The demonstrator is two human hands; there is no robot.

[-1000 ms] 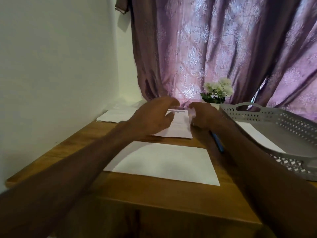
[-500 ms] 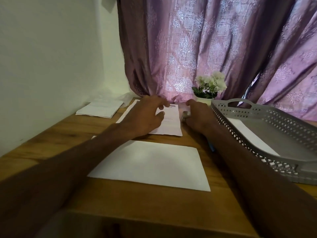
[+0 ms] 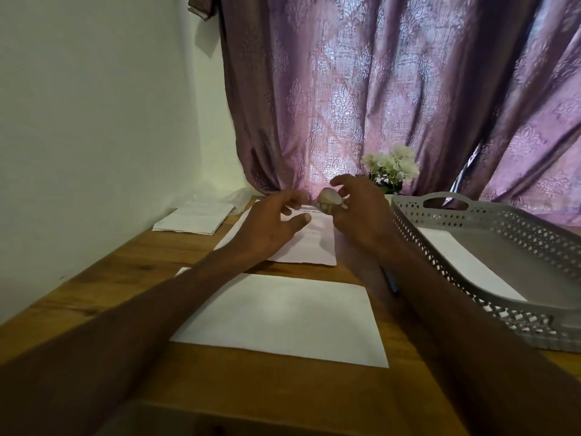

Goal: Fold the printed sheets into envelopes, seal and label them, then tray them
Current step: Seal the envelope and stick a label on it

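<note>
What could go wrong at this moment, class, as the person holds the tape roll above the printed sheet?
Tape pulled from the tape roll in the right hand might stick to the left hand fingers or the printed sheet underneath. The right forearm might also nudge the pen beneath it.

The right forearm hides most of the pen (image 3: 390, 283), apparently blue.

- One head-worn view looks forward and down, close over the worktop (image 3: 103, 278).
- It faces the curtain (image 3: 377, 89) at 12 o'clock, with the wall (image 3: 94, 105) at 9 and the tray (image 3: 471, 221) at 3.
- Both forearms enter from 6 o'clock.
</note>
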